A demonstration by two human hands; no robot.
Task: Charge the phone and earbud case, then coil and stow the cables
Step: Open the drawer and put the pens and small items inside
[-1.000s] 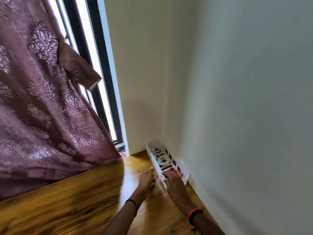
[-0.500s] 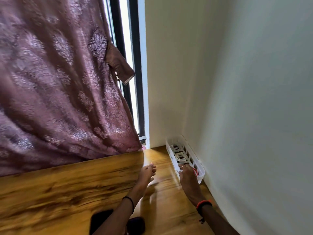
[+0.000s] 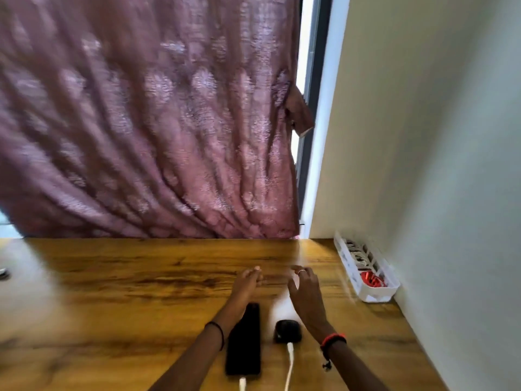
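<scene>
Both hover loose and empty: the left hand [image 3: 248,280] just beyond the phone [image 3: 244,348] — lying lengthwise toward the person — the right hand [image 3: 304,290] nearer the earbud case [image 3: 287,331].

Black phone [image 3: 243,341], flat, white cable [image 3: 242,387] at near end; black earbud case [image 3: 287,331] beside it, likewise cabled; coiled cables [image 3: 371,279] in basket [image 3: 376,297].

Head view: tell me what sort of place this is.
Likely a home room, by a window: patterned curtain, wooden desk, phone and earbud case with cables, tray by the wall.
</scene>
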